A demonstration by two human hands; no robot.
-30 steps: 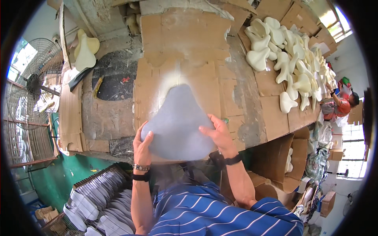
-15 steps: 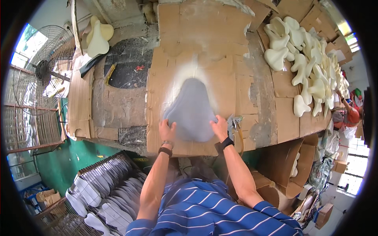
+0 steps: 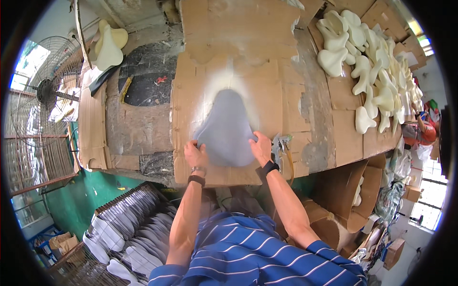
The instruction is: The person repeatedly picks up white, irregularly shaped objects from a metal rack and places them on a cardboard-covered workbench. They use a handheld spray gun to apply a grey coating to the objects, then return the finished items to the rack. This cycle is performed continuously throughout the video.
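A grey, saddle-shaped piece (image 3: pixel 228 128), likely a bicycle saddle cover, lies on the cardboard with its narrow end away from me. Pale overspray surrounds its far end. At its near left edge, my left hand (image 3: pixel 196 155) is closed with thumb and fingers on the rim. Opposite, my right hand (image 3: pixel 261 148) pinches the near right edge. The underside of the piece and the fingertips beneath it are hidden. A spray gun (image 3: pixel 282 142) with a tan hose rests just right of my right hand.
Cream foam saddle pieces (image 3: pixel 377 81) are heaped at the right; two more (image 3: pixel 110 47) sit far left. A wire rack (image 3: pixel 121 224) of grey saddle pieces stands below left. A large fan (image 3: pixel 45 90) is at the left, an open cardboard box (image 3: pixel 350 195) below right. Another person (image 3: pixel 422 128) is far right.
The whole view has shifted slightly, so the table sits a little further left and up. Both my hands stay at the grey piece's edges; it keeps its place on the cardboard.
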